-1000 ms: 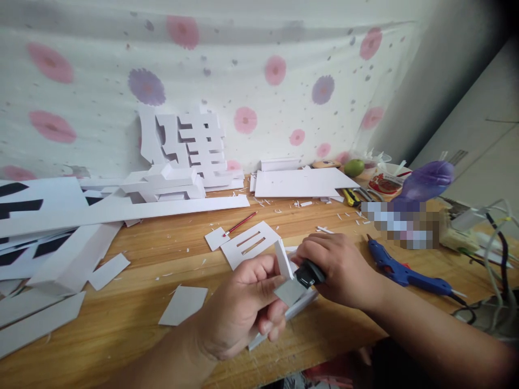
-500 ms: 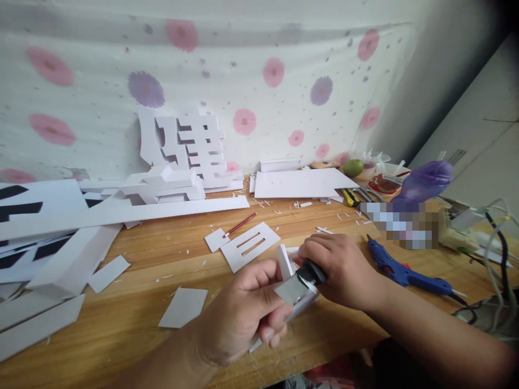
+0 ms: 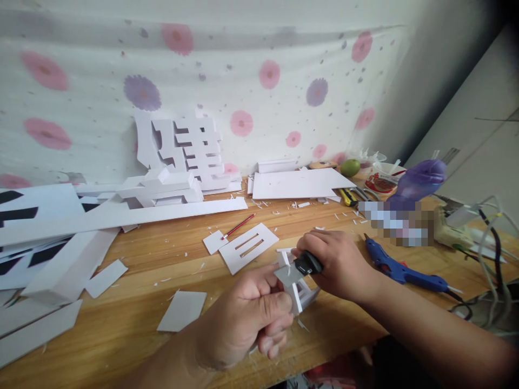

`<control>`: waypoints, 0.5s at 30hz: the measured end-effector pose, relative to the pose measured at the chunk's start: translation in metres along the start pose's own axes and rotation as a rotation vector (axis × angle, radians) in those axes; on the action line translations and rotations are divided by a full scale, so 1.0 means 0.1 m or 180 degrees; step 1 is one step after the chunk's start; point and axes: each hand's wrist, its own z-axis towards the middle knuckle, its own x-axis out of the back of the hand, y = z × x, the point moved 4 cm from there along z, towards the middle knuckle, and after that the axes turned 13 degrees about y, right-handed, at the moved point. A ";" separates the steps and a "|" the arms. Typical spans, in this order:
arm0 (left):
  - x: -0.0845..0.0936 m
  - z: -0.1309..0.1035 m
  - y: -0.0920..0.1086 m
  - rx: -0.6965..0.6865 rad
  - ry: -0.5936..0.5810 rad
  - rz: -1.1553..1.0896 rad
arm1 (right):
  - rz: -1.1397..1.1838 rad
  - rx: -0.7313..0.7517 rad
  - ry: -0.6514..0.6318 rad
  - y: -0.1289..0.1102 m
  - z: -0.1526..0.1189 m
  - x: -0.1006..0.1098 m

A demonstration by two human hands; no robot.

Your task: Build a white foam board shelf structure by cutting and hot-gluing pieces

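Note:
A small white foam-board piece (image 3: 297,298) with upright walls is pinched in my left hand (image 3: 253,310). My right hand (image 3: 338,265) is closed round the black handle (image 3: 308,263) of a tool with a wide, flat grey blade (image 3: 288,274). The blade lies across the white piece, near my left fingers. Behind my hands lies a white card with two slots (image 3: 250,247), beside a small white square (image 3: 213,242) and a red pencil (image 3: 239,226). A blank white card (image 3: 182,310) lies left of my left wrist.
A blue glue gun (image 3: 401,270) lies on the right, near cables (image 3: 492,237). White cut-out characters (image 3: 184,146) stand against the curtain. Foam-board strips (image 3: 68,265) cover the left side. A white sheet (image 3: 298,184) and a yellow cutter (image 3: 347,198) lie at the back, with scraps around.
The blade has shifted and now lies over the white piece, whose near wall shows more. My left fingers have moved along it. The view has shifted slightly.

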 end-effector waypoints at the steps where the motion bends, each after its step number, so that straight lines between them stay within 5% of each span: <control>1: 0.00 0.00 0.00 0.0024 -0.0016 -0.0014 | -0.0019 -0.0078 -0.0020 0.01 0.00 -0.01; 8: 0.04 0.04 0.01 -0.0049 0.0167 0.0119 | -0.0330 -0.1142 -0.0048 0.29 0.02 -0.06; 12: 0.13 0.08 0.06 -0.0609 0.0872 0.0906 | 0.0084 -0.1515 -0.0210 0.23 0.06 0.02; 15: 0.19 0.09 0.09 -0.0918 0.1401 0.1246 | 0.1285 -0.1954 -0.0432 0.05 0.07 0.06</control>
